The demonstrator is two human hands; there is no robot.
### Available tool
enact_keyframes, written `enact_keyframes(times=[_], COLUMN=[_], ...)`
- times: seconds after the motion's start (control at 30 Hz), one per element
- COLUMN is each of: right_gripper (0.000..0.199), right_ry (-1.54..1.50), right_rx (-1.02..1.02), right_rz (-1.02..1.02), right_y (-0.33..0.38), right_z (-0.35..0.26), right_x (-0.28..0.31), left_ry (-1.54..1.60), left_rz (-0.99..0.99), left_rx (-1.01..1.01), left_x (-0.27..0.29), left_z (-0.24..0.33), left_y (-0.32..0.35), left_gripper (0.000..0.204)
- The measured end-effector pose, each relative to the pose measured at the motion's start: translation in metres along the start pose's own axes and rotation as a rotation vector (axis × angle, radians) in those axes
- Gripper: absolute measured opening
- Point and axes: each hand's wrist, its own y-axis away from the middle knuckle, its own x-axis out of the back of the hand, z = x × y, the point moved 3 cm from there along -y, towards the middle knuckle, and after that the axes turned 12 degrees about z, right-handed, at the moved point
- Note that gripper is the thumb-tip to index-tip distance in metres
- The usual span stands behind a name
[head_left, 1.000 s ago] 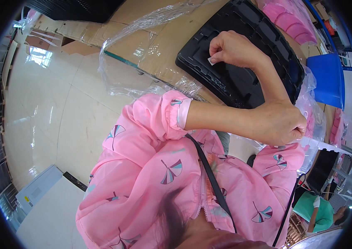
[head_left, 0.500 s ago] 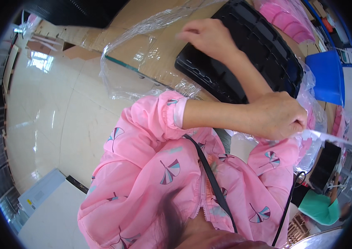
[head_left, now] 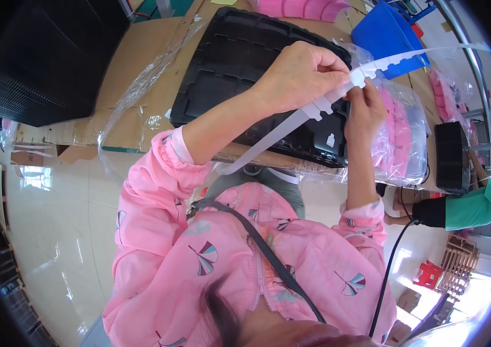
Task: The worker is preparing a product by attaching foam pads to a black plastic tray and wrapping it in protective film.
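A long white strip with notched tabs (head_left: 316, 109) stretches diagonally across the picture in front of me. My left hand (head_left: 303, 75) is closed in a pinch on the strip near its middle. Just to the right, my right hand (head_left: 367, 111) has its fingertips pressed together at a tab on the strip's edge. Beneath both hands lies a black ribbed plastic panel, like a crate lid (head_left: 222, 72). A small white sticker (head_left: 330, 140) sits on its near right part. My left forearm and hand hide some of the panel.
Cardboard (head_left: 133, 87) covers the table, with crumpled clear film (head_left: 135, 87) on it. A black perforated box (head_left: 49, 58) stands left. Right are a blue bin (head_left: 381, 34) and pink pieces in clear plastic (head_left: 399, 124). A person in green (head_left: 474, 207) is at far right.
My arms were crossed, the right hand over the panel and the left holding the strip at the right. Now they are uncrossed, with both hands together at the strip. The view has shifted.
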Motion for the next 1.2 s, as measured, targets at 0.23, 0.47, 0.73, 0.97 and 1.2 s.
enact_keyframes(times=[0.23, 0.47, 0.73, 0.97, 1.2], right_gripper=[0.021, 0.024, 0.021, 0.022, 0.023], right_ry=[0.126, 0.19, 0.257, 0.3, 0.295], right_rx=[0.76, 0.817, 0.99, 1.107, 1.17], right_rz=[0.033, 0.085, 0.109, 0.019, -0.082], right_y=[0.031, 0.026, 0.019, 0.018, 0.019], right_z=[-0.046, -0.04, -0.026, -0.031, -0.028], right_x=[0.032, 0.032, 0.038, 0.039, 0.036], left_ry=[-0.063, 0.059, 0.065, 0.065, 0.025], left_rz=[-0.008, -0.011, 0.009, 0.017, 0.016], left_rx=[0.074, 0.131, 0.226, 0.275, 0.253], left_x=[-0.025, -0.044, -0.056, -0.056, -0.055], left_z=[-0.008, -0.013, -0.019, -0.028, -0.038], left_y=[-0.007, -0.009, -0.007, -0.007, -0.008], left_gripper=[0.016, 0.019, 0.017, 0.016, 0.016])
